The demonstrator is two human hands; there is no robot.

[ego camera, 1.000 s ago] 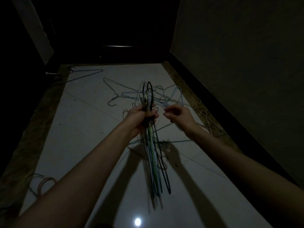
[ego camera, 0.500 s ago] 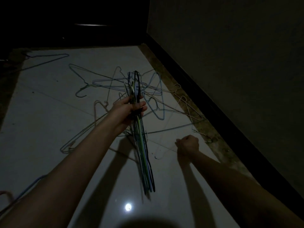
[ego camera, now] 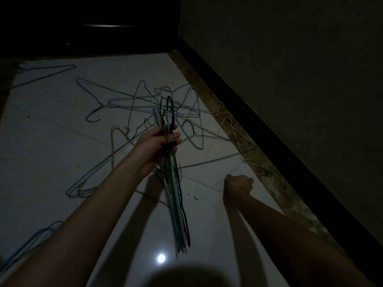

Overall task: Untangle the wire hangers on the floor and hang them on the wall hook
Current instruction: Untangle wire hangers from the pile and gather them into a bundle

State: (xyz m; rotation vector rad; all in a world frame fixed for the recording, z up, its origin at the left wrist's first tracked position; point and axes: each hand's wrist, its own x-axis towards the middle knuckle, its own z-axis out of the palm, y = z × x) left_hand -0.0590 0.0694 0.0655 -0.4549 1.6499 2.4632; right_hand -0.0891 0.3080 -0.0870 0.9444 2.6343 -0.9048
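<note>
A: What's the biggest thing out there?

B: The tangle of wire hangers (ego camera: pixel 165 108), spread over the pale floor (ego camera: pixel 51 141) just beyond the left hand (ego camera: pixel 154 145). Thin wires, blue, grey and a few pale ones, cross each other with their hooks pointing every way. Some pale ones lie beyond the right hand (ego camera: pixel 238 183), near the dark skirting (ego camera: pixel 269 137).

A: And the next largest?

B: The bundle of hangers (ego camera: pixel 176 189) held by the left hand. Its fingers curl round the gathered necks; black, green and light wires hang down below the fist, hooks sticking up above it.

A: The right hand?

B: Low at the floor, to the right of the bundle, fingers curled into a fist. A faint pale wire runs to it, but I cannot tell if it holds it.

A: Any containers?

B: I see none.
</note>
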